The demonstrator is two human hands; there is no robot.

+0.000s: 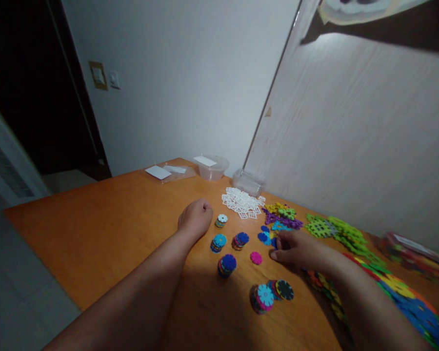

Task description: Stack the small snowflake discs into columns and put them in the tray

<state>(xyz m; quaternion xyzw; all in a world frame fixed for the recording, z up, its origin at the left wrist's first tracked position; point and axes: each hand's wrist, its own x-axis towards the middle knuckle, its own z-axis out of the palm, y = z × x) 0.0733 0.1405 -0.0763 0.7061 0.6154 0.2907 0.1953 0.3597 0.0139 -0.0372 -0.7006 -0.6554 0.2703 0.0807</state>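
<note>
My left hand (196,218) rests on the table as a fist beside a short stack of notched discs with a white one (222,218) on top. My right hand (292,248) bends over a small group of loose blue discs (264,237), its thumb and forefinger closing on a dark blue disc (274,243) partly hidden by the fingers. A single pink disc (256,258) lies flat to the left of that hand. Between and in front of the hands stand several stacks, topped by a light blue disc (219,241), dark blue discs (242,238) and a black disc (284,289).
White lattice pieces (242,202) are heaped behind the stacks. Purple and yellow pieces (283,214), green pieces (346,231) and larger coloured pieces (409,297) spread along the right. A clear round tub (212,168), a clear box (248,183) and plastic bags (168,172) sit by the wall.
</note>
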